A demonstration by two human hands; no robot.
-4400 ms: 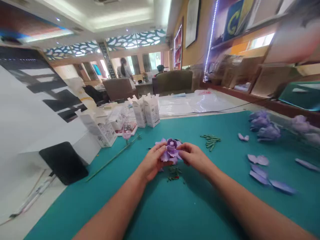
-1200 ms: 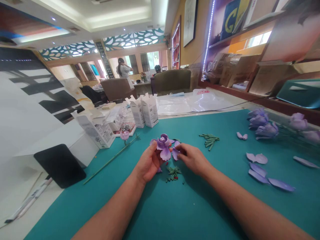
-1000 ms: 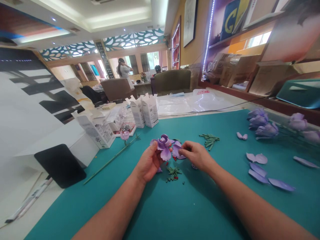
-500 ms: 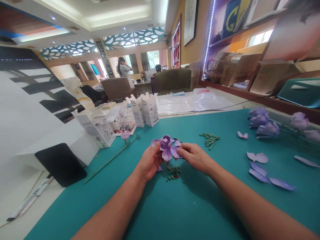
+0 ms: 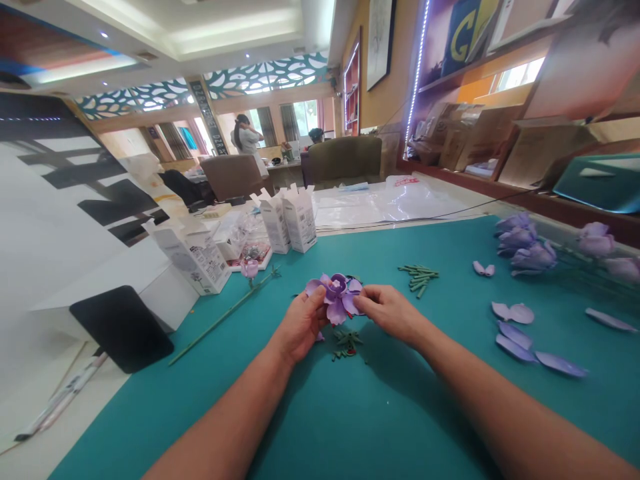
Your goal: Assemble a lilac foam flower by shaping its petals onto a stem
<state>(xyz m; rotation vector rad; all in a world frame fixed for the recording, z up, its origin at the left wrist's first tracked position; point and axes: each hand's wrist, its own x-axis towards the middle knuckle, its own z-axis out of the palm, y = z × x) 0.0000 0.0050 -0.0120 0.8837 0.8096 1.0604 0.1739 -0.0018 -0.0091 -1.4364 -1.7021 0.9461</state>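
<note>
The largest thing was the teal mat point(image 5: 320, 433), which carried all the parts. At its far right lay a group of full purple blooms point(image 5: 533, 257), their petals already gathered, so this portion looked done. On the left there lay a long green stem point(image 5: 215, 323), with a pink bud point(image 5: 249, 269) near its far end. In the middle was the purple flower point(image 5: 337, 312), held between two hands: the left hand point(image 5: 297, 327) gripped it from the left side, and the right hand point(image 5: 393, 312) pinched a petal at its right edge. The cup-shaped centre and several open petals were in place, so I judged it partly made (whether the pinched petal was already fixed, I could not tell). Loose petals point(image 5: 515, 349) lay at the right, not yet joined to any flower. Smaller green tubes point(image 5: 420, 273) lay piled beyond the right hand, and tiny green pieces point(image 5: 347, 339) lay just below the flower, also unused in my judgement
</note>
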